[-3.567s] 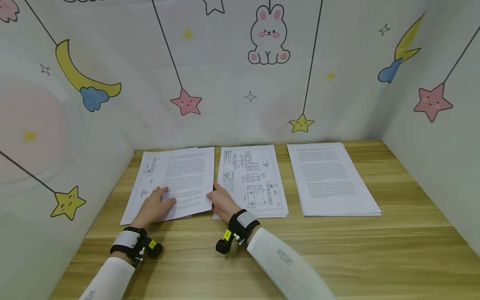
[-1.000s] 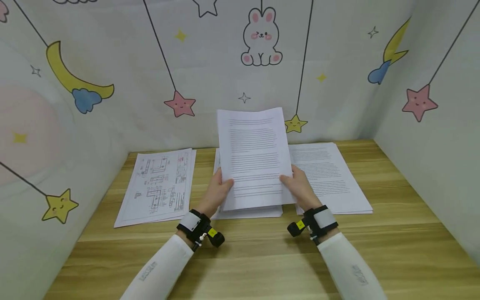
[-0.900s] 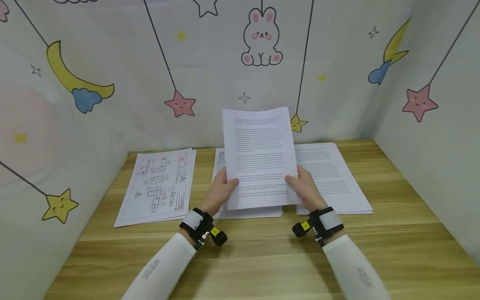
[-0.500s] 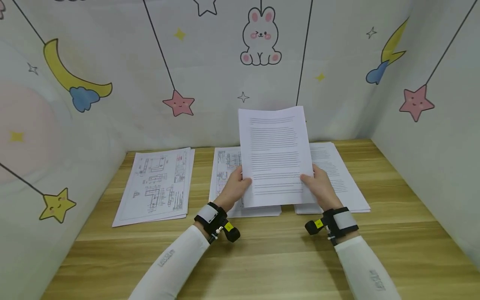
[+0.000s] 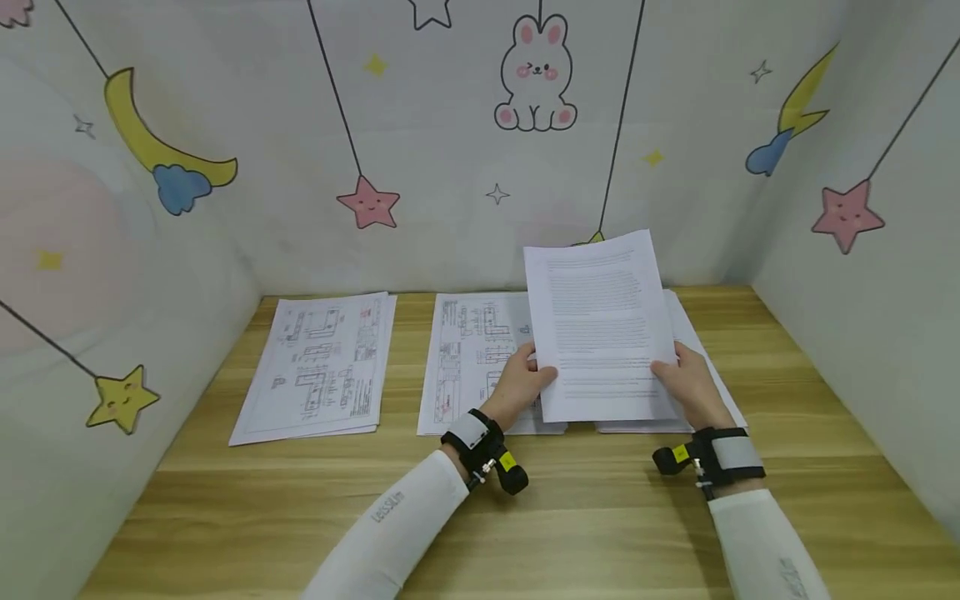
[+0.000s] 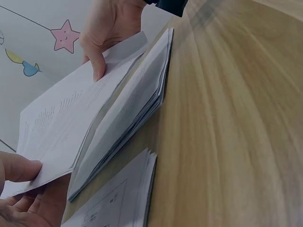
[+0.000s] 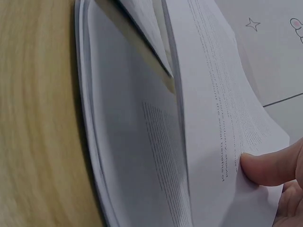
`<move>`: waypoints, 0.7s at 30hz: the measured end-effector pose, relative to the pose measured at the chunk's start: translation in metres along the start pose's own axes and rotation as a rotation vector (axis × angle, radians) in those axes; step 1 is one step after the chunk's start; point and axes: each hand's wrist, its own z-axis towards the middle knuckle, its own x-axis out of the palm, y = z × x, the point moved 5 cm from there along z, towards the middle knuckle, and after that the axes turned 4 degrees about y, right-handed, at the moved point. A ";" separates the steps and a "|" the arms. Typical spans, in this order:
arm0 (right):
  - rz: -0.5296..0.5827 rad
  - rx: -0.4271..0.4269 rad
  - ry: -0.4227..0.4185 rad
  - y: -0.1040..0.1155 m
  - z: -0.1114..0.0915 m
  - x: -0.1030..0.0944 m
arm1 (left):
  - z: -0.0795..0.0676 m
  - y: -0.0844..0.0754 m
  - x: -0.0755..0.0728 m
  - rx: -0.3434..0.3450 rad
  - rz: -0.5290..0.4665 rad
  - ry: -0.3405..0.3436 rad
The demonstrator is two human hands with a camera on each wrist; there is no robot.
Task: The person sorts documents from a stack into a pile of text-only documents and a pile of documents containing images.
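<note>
Printed sheets of paper [image 5: 600, 333], covered in lines of text, are held up and tilted above the table. My left hand [image 5: 519, 385] pinches their left edge, thumb on the front face. On the opposite edge my right hand [image 5: 693, 387] grips them the same way, its thumb [image 7: 267, 168] pressing the printed side in the right wrist view. Just beneath lies the right-hand stack of text pages [image 5: 712, 367], mostly hidden by the held sheets. In the left wrist view a gap shows between the held sheets [image 6: 61, 123] and that stack [image 6: 128, 109].
A middle stack of technical drawings [image 5: 457, 367] lies partly behind my left hand. Farther left sits another stack of drawings [image 5: 311, 367], its sheets slightly offset. Cartoon-printed cloth walls [image 5: 450, 125] enclose the wooden table [image 5: 585, 517] at the back and sides.
The text sheets were lifted off the left stack by both hands and carried right, past the middle stack to over the right stack. In the last half second they moved farther right and slightly lower.
</note>
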 end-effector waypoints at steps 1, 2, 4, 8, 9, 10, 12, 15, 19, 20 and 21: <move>-0.013 0.016 -0.002 -0.003 0.000 -0.003 | 0.001 0.001 0.004 -0.002 0.000 0.004; -0.028 0.029 -0.001 -0.006 0.001 -0.005 | 0.002 0.003 0.008 -0.006 0.006 0.008; -0.055 0.037 0.007 -0.011 0.002 -0.011 | 0.004 0.004 0.015 -0.006 0.027 0.019; -0.104 0.028 0.023 -0.019 0.003 -0.024 | 0.005 0.004 0.030 -0.004 0.091 0.042; -0.112 0.024 0.023 -0.021 0.003 -0.026 | 0.004 0.004 0.034 -0.001 0.106 0.044; -0.119 0.029 0.022 -0.022 0.003 -0.029 | 0.004 0.004 0.037 -0.001 0.120 0.043; -0.130 0.031 0.025 -0.025 0.003 -0.033 | 0.004 0.005 0.044 -0.008 0.121 0.045; -0.140 0.051 0.016 -0.030 0.004 -0.038 | 0.004 0.008 0.051 -0.016 0.098 0.037; -0.173 0.074 -0.014 -0.037 0.006 -0.045 | 0.007 0.012 0.060 -0.025 0.070 0.028; -0.184 0.079 -0.019 -0.039 0.007 -0.046 | 0.008 0.012 0.061 -0.024 0.077 0.028; -0.197 0.084 -0.021 -0.039 0.007 -0.047 | 0.008 0.013 0.063 -0.028 0.082 0.028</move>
